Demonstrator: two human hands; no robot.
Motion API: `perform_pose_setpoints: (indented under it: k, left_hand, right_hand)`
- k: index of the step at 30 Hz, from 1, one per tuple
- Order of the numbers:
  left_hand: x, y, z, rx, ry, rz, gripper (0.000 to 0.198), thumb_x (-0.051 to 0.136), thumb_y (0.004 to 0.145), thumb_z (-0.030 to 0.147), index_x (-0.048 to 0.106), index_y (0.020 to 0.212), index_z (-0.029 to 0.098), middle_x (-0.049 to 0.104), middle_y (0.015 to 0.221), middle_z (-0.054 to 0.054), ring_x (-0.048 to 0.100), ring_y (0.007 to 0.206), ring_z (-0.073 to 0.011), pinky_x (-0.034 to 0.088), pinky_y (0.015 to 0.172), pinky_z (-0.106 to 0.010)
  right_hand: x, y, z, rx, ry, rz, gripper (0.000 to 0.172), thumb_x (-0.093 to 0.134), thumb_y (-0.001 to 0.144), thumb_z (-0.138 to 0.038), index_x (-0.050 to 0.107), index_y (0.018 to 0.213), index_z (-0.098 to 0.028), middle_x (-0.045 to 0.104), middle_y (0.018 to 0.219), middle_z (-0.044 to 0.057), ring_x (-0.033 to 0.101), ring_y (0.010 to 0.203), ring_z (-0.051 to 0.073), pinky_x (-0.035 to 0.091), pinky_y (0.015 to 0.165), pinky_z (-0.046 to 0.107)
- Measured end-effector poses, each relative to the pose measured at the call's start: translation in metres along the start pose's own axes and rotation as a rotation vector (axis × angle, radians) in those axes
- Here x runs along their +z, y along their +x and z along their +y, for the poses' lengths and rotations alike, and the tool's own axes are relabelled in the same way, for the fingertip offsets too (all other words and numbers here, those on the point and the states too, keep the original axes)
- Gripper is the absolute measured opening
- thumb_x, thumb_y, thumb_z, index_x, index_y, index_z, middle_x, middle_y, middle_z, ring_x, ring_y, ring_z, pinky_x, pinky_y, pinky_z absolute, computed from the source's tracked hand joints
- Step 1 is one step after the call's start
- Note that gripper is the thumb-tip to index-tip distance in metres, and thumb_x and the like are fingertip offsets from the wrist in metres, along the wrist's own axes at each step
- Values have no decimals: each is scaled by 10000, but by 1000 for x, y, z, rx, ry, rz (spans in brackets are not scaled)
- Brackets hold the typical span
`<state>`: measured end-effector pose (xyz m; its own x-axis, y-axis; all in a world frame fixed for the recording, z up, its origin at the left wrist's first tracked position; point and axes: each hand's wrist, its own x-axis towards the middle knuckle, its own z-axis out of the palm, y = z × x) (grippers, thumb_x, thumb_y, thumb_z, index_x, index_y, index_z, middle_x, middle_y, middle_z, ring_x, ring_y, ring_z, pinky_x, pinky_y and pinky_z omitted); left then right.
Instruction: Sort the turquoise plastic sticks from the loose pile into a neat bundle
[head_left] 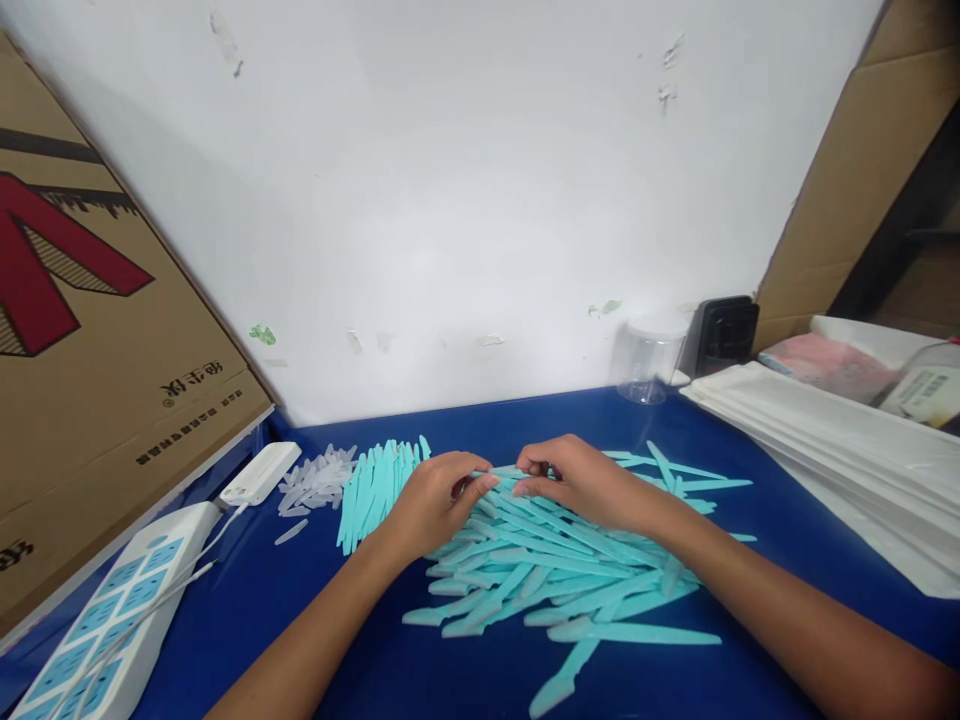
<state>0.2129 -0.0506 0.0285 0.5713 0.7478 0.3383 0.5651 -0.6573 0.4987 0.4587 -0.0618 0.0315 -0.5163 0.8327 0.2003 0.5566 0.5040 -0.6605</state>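
Between my two hands is a teal eyebrow razor, held level above a loose pile of similar razors. My left hand pinches one end of it with thumb and forefinger. The fingers of my right hand are closed on its other end, partly hiding it. Left of my left hand lies a neater row of teal razors. Beyond that row is a small heap of clear blade caps, with one loose cap in front.
A white power strip with cables and a white box-shaped device sit at the left. A printed carton stands behind them. At the back right are a clear jar, a black object and white sheets on the blue table.
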Motion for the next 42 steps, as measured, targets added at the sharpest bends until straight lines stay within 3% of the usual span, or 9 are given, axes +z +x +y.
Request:
perform_pose_setpoints:
  k: [6, 9, 14, 17, 21, 26, 31, 36, 42]
  left_hand:
    - [5, 0, 0, -107, -185, -13, 333, 543, 987, 468, 744, 986, 203, 674, 673, -13, 505, 543, -129, 345, 534, -253]
    - [5, 1, 0, -157, -289, -22, 331, 564, 975, 475, 738, 955, 194, 707, 686, -18, 473, 503, -113, 336, 496, -242]
    - [8, 2, -1, -211, -447, 8, 290, 606, 952, 471, 660, 927, 186, 729, 717, -21, 546, 544, -121, 428, 539, -233]
    - [10, 2, -2, -220, -500, 17, 282, 607, 953, 464, 599, 892, 189, 730, 715, -17, 565, 546, -120, 453, 552, -233]
    - [11, 2, -2, -221, -521, 19, 290, 590, 966, 457, 528, 848, 199, 723, 698, -4, 568, 542, -115, 442, 546, -226]
    - [13, 2, -5, -220, -450, 7, 326, 567, 977, 474, 516, 813, 197, 643, 602, 27, 544, 535, -114, 400, 551, -230]
    - [10, 4, -8, -134, -288, 93, 382, 596, 964, 465, 589, 727, 166, 523, 649, 22, 443, 581, -101, 313, 548, -239]
    - [7, 5, -5, -39, -294, 108, 323, 624, 956, 425, 687, 780, 162, 578, 868, -35, 495, 699, -117, 360, 586, -244]
    - [9, 4, -5, 3, -268, 112, 282, 644, 954, 384, 696, 785, 164, 637, 808, -35, 522, 691, -123, 382, 607, -253]
  right_hand:
    - [1, 1, -2, -39, 29, 33, 376, 533, 998, -504, 708, 847, -208, 666, 743, 25, 553, 638, 162, 351, 580, 276]
    - [0, 1, -3, -32, 81, 28, 367, 487, 1031, -447, 730, 892, -209, 710, 800, 41, 599, 645, 164, 397, 592, 273]
    - [0, 2, -4, -74, 73, 126, 382, 429, 1061, -433, 745, 1041, -220, 727, 873, 52, 620, 670, 166, 435, 640, 275]
    - [1, 2, -3, -120, 33, 157, 340, 464, 1057, -412, 744, 1174, -258, 703, 935, 57, 608, 718, 161, 438, 662, 270]
    - [4, 1, -2, -150, -8, 144, 351, 463, 1060, -422, 683, 1318, -334, 619, 862, 45, 566, 769, 172, 427, 657, 264]
    - [4, -2, -5, -121, -17, 120, 378, 420, 1076, -369, 621, 1393, -327, 571, 863, 40, 538, 770, 172, 418, 644, 268]
    - [2, -2, -6, -109, 13, 111, 361, 449, 1060, -292, 653, 1357, -318, 592, 888, 39, 556, 761, 157, 418, 635, 262]
    - [2, -1, -2, -131, 18, 95, 309, 503, 1034, -268, 719, 1246, -331, 648, 911, 30, 583, 767, 151, 418, 636, 261]
    - [3, -1, -9, -71, 119, 98, 215, 509, 1029, -338, 701, 1061, -248, 698, 941, 24, 601, 746, 150, 449, 640, 267]
